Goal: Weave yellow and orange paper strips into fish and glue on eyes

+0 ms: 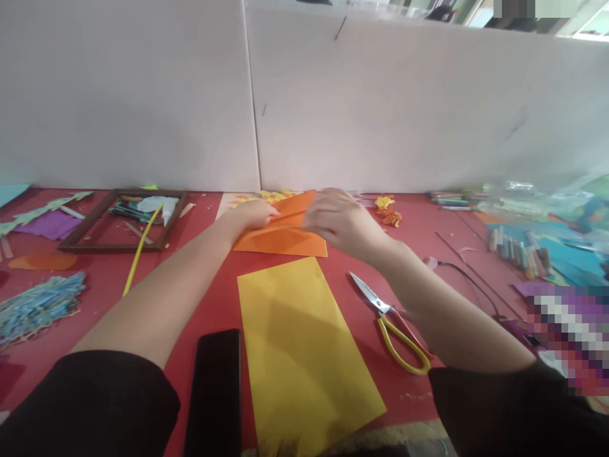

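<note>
At the back middle of the red table, a folded or layered sheet of orange paper has one part raised at a slant. My left hand grips its left side, thumb on top. On the other side my right hand has its fingers closed at the raised edge, blurred by motion. Nearer to me lies a sheet of yellow paper, flat. Scissors with yellow handles rest to its right, under my right forearm. Behind my left hand, yellow and orange paper pieces on a pale sheet are partly hidden.
A black phone lies left of the yellow sheet. Farther left are a brown wooden frame, a yellow strip and blue shredded strands. Crumpled paper and crayons lie on the right. A white partition closes the back.
</note>
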### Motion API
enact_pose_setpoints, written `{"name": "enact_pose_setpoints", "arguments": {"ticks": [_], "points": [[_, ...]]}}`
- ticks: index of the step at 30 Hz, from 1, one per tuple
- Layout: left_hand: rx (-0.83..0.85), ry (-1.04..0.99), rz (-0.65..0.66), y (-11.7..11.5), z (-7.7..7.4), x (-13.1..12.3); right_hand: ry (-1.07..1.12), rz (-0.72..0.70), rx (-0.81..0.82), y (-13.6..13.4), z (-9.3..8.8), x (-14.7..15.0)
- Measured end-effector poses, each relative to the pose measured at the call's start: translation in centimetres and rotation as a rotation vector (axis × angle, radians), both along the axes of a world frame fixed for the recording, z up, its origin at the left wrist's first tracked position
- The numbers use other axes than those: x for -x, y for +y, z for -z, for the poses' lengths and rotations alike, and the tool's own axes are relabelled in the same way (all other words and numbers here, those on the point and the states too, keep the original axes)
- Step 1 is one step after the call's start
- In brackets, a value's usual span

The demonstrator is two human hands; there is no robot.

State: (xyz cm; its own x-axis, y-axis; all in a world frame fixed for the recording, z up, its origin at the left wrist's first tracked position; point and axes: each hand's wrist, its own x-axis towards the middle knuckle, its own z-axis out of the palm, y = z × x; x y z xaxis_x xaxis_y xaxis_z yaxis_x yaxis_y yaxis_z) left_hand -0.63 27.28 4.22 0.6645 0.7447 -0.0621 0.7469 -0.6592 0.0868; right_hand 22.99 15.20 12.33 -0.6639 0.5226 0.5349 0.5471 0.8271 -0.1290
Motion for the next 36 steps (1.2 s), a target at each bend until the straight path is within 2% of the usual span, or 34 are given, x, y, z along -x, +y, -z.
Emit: {"name": "enact_pose_setpoints", "arguments": {"ticks": [2, 4, 6, 8, 10, 13, 15, 17, 20, 25, 29, 32, 36], "points": [[0.035, 0.041, -0.009, -0.7, 0.5, 0.0, 0.173, -0.135, -0.085, -3.2, -0.5, -1.8], [0.053, 0.082, -0.028, -1.7, 0.7, 0.0, 0.285, -0.221, -0.077, -6.3, -0.3, -3.6], [0.057, 0.11, -0.026, -2.9, 0.7, -0.1, 0.329, -0.283, 0.031, -8.8, 0.8, -5.1], [0.06, 0.13, -0.008, -4.0, 0.5, -0.3, 0.314, -0.333, 0.166, -10.1, 3.1, -6.3], [0.064, 0.143, 0.004, -4.7, 0.3, -0.5, 0.222, -0.311, 0.277, -10.2, 6.2, -7.3], [0.069, 0.146, 0.012, -5.0, 0.2, -0.9, 0.092, -0.069, 0.416, -8.5, 10.6, -8.8], [0.064, 0.142, 0.011, -5.0, 0.3, -1.0, 0.033, 0.046, 0.467, -6.9, 12.6, -9.3], [0.052, 0.142, 0.011, -5.0, 0.6, -1.0, 0.008, 0.086, 0.49, -5.8, 13.6, -9.1], [0.027, 0.141, 0.016, -5.2, 1.0, -0.8, -0.031, 0.113, 0.519, -5.1, 13.5, -7.4], [-0.046, 0.104, 0.019, -5.6, 1.7, -0.5, -0.127, 0.184, 0.545, -5.8, 12.2, -4.4], [-0.122, 0.046, 0.07, -7.5, 2.3, 0.0, -0.18, 0.286, 0.521, -5.8, 10.9, -3.3], [-0.163, 0.005, 0.115, -9.5, 2.7, 1.0, -0.199, 0.382, 0.471, -4.3, 10.1, -2.6], [-0.207, -0.007, 0.065, -10.9, 3.0, 2.9, -0.326, 0.407, 0.473, -0.9, 10.0, -1.6]]}}
